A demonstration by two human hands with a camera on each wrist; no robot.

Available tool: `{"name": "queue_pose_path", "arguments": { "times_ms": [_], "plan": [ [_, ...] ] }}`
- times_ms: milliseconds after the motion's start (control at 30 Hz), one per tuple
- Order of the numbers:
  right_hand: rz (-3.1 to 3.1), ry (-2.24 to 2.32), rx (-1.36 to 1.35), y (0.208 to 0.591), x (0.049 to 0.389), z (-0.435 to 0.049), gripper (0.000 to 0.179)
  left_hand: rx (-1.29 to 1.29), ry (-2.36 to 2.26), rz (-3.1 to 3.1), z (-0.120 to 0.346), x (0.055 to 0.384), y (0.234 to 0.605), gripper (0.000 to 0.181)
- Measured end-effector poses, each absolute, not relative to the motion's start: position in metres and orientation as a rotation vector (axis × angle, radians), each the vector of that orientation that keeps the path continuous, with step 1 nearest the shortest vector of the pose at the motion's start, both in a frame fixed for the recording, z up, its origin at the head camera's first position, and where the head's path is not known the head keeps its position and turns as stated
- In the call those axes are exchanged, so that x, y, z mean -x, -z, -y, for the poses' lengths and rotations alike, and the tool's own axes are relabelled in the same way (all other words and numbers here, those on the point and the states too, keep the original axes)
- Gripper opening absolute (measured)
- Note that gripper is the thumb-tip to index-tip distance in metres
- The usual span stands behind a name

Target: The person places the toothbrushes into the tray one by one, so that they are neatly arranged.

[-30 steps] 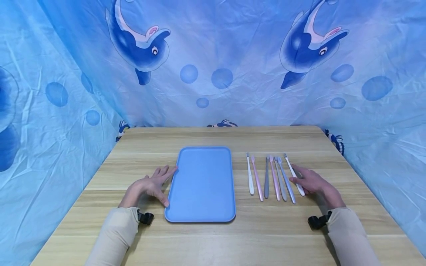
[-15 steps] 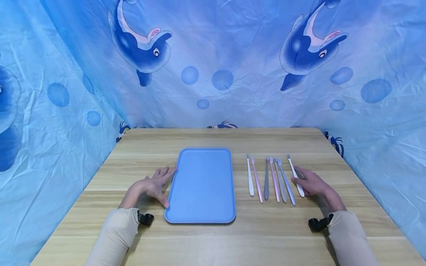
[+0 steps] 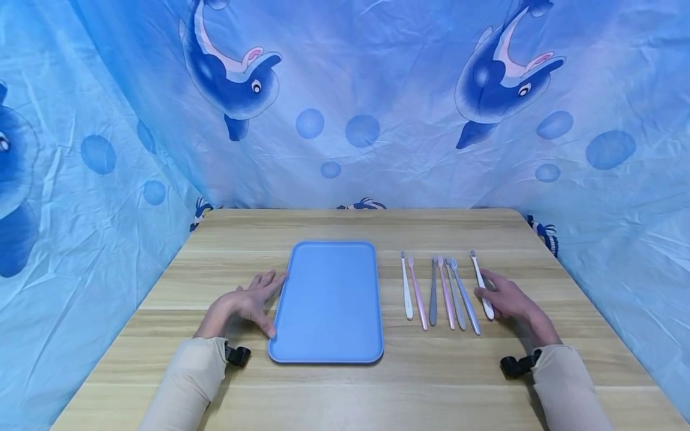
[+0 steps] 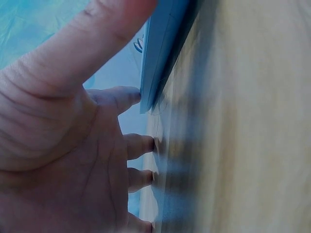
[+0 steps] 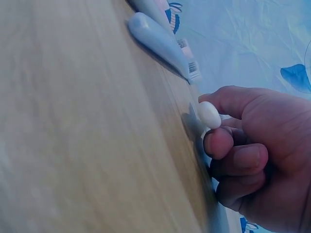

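A white toothbrush (image 3: 478, 270) lies at the right end of the group, pinched by my right hand (image 3: 507, 297). In the right wrist view, its rounded handle end (image 5: 209, 115) shows between thumb and fingers, slightly above the wood. The other fingers curl beneath it. My left hand (image 3: 244, 306) has its fingers spread along the left side of a blue tray (image 3: 327, 299). Its thumb and index finger touch the tray's rim, and the remaining fingertips rest on the table in the left wrist view.
Left of the held brush lie several toothbrushes: a blue one (image 3: 466, 302), a light grey one (image 3: 456, 299), a pink one (image 3: 446, 296), a dark grey one (image 3: 433, 296), another pink one (image 3: 417, 299) and a white one (image 3: 406, 293). Blue dolphin-print cloth (image 3: 334, 78) surrounds the wooden table (image 3: 345, 395).
My right hand has slid the white toothbrush a little to the right, widening the gap from the blue one. The left hand keeps its place on the tray's edge.
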State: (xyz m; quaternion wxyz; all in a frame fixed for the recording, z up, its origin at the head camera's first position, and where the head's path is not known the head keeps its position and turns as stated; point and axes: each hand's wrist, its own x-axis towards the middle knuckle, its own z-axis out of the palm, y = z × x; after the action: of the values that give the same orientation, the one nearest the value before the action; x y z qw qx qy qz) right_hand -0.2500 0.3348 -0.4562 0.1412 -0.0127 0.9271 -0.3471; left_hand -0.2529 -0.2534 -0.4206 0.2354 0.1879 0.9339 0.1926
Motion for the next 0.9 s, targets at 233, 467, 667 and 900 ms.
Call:
{"name": "queue_pose_path", "arguments": {
  "times_ms": [233, 467, 667, 900],
  "plan": [
    [-2.673, 1.077, 0.032, 0.452, 0.249, -0.327, 0.071, -0.505, -0.495, -2.579, 0.252, 0.252, 0.420, 0.146],
    [-2.730, 1.181, 0.170, 0.430, 0.251, -0.306, 0.067, -0.455, -0.474, -2.574, 0.248, 0.252, 0.414, 0.147],
    [-2.755, 1.212, 0.238, 0.415, 0.251, -0.285, 0.066, -0.405, -0.463, -2.554, 0.242, 0.251, 0.409, 0.148],
    [-2.750, 1.266, 0.280, 0.407, 0.251, -0.264, 0.067, -0.382, -0.443, -2.537, 0.239, 0.252, 0.408, 0.149]
  ]
}}
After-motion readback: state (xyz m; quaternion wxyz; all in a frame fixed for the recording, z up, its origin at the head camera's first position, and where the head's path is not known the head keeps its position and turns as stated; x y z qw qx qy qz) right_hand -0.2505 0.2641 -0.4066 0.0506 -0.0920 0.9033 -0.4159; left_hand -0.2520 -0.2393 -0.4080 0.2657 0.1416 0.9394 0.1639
